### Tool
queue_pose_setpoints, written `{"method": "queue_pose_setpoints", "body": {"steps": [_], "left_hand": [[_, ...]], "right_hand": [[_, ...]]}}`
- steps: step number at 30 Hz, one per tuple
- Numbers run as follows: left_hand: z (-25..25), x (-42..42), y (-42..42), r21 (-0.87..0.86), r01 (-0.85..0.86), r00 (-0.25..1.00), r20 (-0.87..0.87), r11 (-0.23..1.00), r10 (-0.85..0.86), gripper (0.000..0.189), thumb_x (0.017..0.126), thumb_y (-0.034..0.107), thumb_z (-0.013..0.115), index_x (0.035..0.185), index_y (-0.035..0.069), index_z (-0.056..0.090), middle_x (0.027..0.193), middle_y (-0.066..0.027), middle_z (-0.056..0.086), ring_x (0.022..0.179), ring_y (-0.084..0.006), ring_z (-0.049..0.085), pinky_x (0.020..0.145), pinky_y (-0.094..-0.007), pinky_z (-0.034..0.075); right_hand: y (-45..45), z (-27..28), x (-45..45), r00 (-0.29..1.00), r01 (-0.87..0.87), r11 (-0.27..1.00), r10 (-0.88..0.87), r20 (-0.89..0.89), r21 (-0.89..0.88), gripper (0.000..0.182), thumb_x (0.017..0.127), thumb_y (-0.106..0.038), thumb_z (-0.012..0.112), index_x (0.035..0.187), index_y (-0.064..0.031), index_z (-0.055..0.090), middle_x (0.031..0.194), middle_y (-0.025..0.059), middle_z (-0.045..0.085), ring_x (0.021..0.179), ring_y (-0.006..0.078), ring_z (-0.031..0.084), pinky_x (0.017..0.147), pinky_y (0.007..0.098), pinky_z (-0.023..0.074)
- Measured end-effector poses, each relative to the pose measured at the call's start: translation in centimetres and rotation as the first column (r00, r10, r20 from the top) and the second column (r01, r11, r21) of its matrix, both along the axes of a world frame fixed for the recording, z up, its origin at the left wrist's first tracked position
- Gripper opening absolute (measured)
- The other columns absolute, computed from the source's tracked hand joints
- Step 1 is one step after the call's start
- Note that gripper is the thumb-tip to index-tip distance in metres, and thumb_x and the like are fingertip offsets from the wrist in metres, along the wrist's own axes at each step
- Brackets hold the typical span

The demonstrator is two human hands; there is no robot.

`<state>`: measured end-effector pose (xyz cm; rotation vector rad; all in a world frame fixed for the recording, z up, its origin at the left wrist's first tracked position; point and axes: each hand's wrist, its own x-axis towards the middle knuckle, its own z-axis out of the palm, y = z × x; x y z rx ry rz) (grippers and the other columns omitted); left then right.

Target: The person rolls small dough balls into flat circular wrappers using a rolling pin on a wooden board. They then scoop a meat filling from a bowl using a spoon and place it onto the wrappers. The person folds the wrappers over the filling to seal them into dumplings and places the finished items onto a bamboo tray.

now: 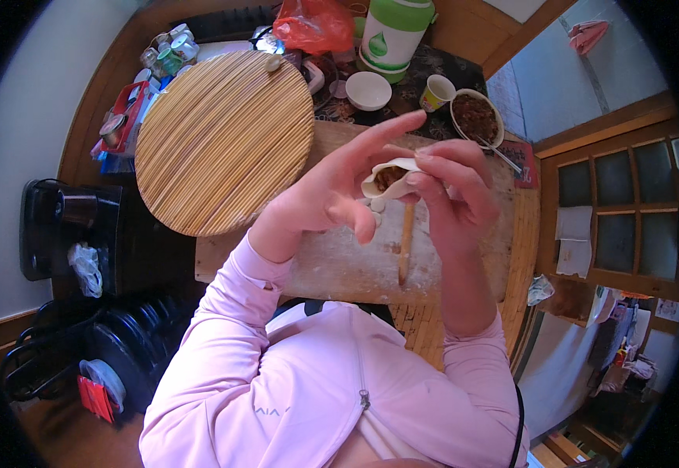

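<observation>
My right hand (456, 193) pinches the edge of a half-folded dumpling wrapper (401, 178) with brown filling showing inside. Against the wrapper's other side rests my left hand (345, 187), its thumb and index finger spread apart. Below them on the floured wooden board (339, 263) lie a wooden rolling pin (407, 251) and several small dough pieces (377, 205), partly hidden by the hands. One finished dumpling (273, 62) sits near the top rim of the round reed tray (222, 146). A bowl of brown filling (475, 117) with a metal utensil (506, 159) stands beyond my right hand.
Behind the board are a white bowl (369, 91), a paper cup (438, 93), a green and white jug (395, 38) and a red plastic bag (313, 26). Jars (170, 60) and a red basket (129, 111) stand left of the tray. Black chairs (123, 351) are at lower left.
</observation>
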<state>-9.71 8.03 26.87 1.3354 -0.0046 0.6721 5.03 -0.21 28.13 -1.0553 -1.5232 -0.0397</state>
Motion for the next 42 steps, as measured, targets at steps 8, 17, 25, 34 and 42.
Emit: {"method": "queue_pose_setpoints", "body": {"steps": [8,17,25,34,42], "left_hand": [[0.0,-0.4,0.6,0.17,0.006,0.999,-0.05,0.985,0.002,0.095,0.071,0.063,0.061,0.138,0.002,0.03,0.124,-0.0097,0.05,0.11,-0.016,0.049,0.09,-0.0296,0.041],[0.9,-0.7,0.1,0.376,-0.221,0.962,-0.069,0.9,0.265,0.062,0.09,0.048,0.049,0.124,-0.004,0.044,0.104,-0.0101,0.06,0.089,-0.0144,0.056,0.078,-0.0266,0.046],[0.5,-0.2,-1.0,0.327,-0.385,0.917,0.031,0.863,0.397,0.041,0.092,0.038,0.051,0.11,0.001,0.049,0.085,-0.0085,0.061,0.071,-0.0141,0.057,0.062,-0.0258,0.046],[0.0,0.1,-1.4,-0.108,-0.09,0.991,0.092,0.99,0.101,0.043,0.095,0.043,0.04,0.109,0.003,0.047,0.074,0.0016,0.05,0.058,-0.002,0.038,0.049,-0.0156,0.03],[1.4,-0.1,-2.8,0.233,-0.346,0.918,-0.118,0.909,0.38,0.025,0.095,0.026,0.046,0.099,0.001,0.052,0.075,-0.0031,0.055,0.062,-0.0103,0.051,0.054,-0.0257,0.042]], "right_hand": [[0.3,0.4,-1.6,0.998,-0.025,1.0,0.024,-0.064,-0.014,0.023,0.069,-0.001,0.074,0.091,-0.0049,0.065,0.087,0.0078,0.061,0.077,0.0187,0.059,0.063,0.026,0.0477],[-0.1,0.5,-2.3,0.988,0.063,0.996,-0.072,-0.137,-0.064,0.025,0.069,-0.001,0.075,0.092,-0.0057,0.066,0.086,0.006,0.057,0.076,0.0165,0.056,0.062,0.0243,0.045],[-0.2,0.3,-1.4,0.996,0.082,0.991,-0.084,-0.016,-0.102,0.041,0.07,-0.022,0.078,0.105,-0.006,0.064,0.09,0.0067,0.052,0.08,0.0166,0.051,0.069,0.0276,0.0427],[1.3,1.1,-1.5,0.972,-0.237,0.956,0.232,-0.048,-0.173,0.076,0.075,-0.05,0.065,0.129,-0.0001,0.044,0.12,0.0161,0.047,0.107,0.03,0.05,0.088,0.0368,0.0426],[0.6,0.4,-1.5,0.95,0.134,0.985,-0.097,0.296,-0.109,0.039,0.092,-0.022,0.04,0.119,0.0027,0.053,0.115,0.0193,0.055,0.097,0.034,0.057,0.085,0.0374,0.0457]]}}
